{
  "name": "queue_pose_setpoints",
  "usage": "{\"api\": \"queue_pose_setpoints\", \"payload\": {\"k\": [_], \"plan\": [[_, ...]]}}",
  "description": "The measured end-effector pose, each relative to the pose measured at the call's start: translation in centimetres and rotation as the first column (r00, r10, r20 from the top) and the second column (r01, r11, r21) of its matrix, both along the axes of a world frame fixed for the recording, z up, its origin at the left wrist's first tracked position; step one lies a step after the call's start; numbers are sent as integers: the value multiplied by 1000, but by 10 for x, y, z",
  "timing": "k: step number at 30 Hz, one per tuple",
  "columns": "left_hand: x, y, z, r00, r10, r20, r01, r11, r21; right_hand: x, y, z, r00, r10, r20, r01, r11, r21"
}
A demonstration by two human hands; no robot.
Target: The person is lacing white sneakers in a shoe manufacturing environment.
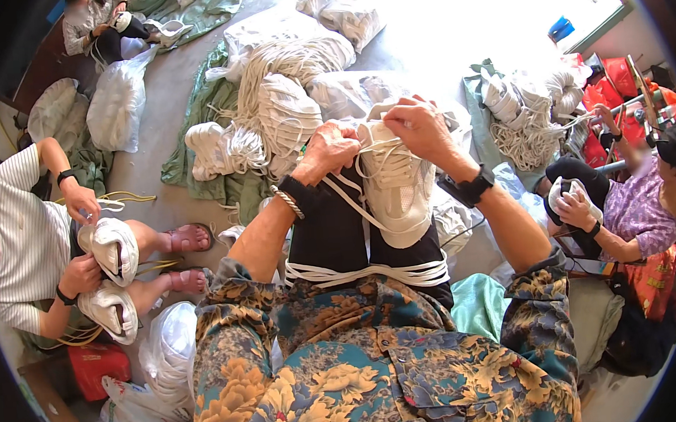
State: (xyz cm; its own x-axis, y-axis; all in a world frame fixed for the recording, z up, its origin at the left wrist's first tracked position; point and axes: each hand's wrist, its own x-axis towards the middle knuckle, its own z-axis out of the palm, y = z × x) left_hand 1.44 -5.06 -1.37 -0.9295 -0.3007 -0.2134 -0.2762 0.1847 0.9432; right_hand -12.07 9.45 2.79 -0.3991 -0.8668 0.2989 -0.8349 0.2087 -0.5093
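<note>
A white sneaker (400, 188) rests on my black-clad thighs, its toe toward me and its opening away. White shoelace crosses its eyelets, and a long loop hangs down its left side. At the sneaker's upper left, my left hand (328, 150) is closed in a pinch on the shoelace (343, 186). My right hand (423, 128) bends over the opening end with thumb and fingers pinched together; what lies between those fingertips is too small to tell. A bundle of loose white laces (369, 272) lies across my lap.
Ahead on the floor, piled white shoes (289, 109), lace bundles and clear bags lie on green sheeting (195, 158). A person (30, 237) at left and another (640, 208) at right each handle white shoes. A third person (98, 28) sits far left. White bags (168, 349) stand near my left side.
</note>
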Motion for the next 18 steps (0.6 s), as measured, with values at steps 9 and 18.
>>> {"api": "queue_pose_setpoints", "payload": {"k": [9, 18], "plan": [[-9, 1, 3, 999, 37, -22, -38, 999, -26, 6, -21, -21, 987, 140, -72, -127, 978, 167], [-8, 4, 3, 994, 101, -44, -103, 994, -37, 4, -18, -29, 988, 119, -97, -103, 982, 157]]}}
